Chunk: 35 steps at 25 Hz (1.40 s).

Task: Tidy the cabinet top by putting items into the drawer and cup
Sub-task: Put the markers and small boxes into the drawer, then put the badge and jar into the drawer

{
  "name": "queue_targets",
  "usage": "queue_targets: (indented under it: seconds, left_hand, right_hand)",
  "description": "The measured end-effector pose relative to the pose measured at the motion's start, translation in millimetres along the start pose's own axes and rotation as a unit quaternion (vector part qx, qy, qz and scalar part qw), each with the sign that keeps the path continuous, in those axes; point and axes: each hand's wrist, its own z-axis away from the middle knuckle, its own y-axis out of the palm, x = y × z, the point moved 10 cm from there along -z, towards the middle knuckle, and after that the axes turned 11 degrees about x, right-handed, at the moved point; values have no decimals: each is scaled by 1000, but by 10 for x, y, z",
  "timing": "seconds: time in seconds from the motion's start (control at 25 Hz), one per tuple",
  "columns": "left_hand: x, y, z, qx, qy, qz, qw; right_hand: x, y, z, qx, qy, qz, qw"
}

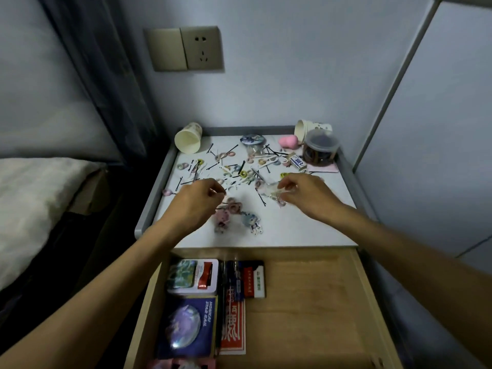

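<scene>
Head view: looking down over a grey-rimmed bench (292, 230) with an open drawer (306, 302) below its front edge.
Bed (40, 198): at far left, beside the cabinet.
Left cup (187, 141): on its side at the back left corner of the bench; long axis runs back to front, mouth towards the viewer.
Left hand (194, 201): over the left middle of the bench, fingers curled, thumb against forefinger; whether it holds anything cannot be told.
Hairpins (262, 199): black, scattered across the middle, pointing every way.
Hair ties (243, 173): small coloured rings, mixed among the hairpins.
Charms (251, 222): two small figures lying flat near the front edge, between the hands.
Drawer contents: tin (193, 275), blue pack (186, 326) and red card pack (233, 326) along the left side, long axes front to back.
Right hand (303, 193): right of centre, fingertips pinching a clear wrapper (277, 194) just above the surface.
Right cup (306, 130): on its side at the back right, long axis left to right, mouth to the left.
Jar (320, 150): upright, lidded, just in front of the right cup.
</scene>
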Motion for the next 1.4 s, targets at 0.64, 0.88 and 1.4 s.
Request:
queue_targets:
  seconds: [0.64, 0.88, 1.4]
  left_hand:
    - [-112, 244, -892, 5, 37, -26, 999]
    - [-394, 320, -1090, 23, 62, 24, 998]
    - [-594, 400, -1411, -20, 52, -23, 998]
  right_hand:
    - [-197, -92, -396, 34, -17, 4, 999]
    - [-381, -1154, -340, -242, 22, 158, 957]
    - [-675, -1203, -500, -167, 78, 14, 983]
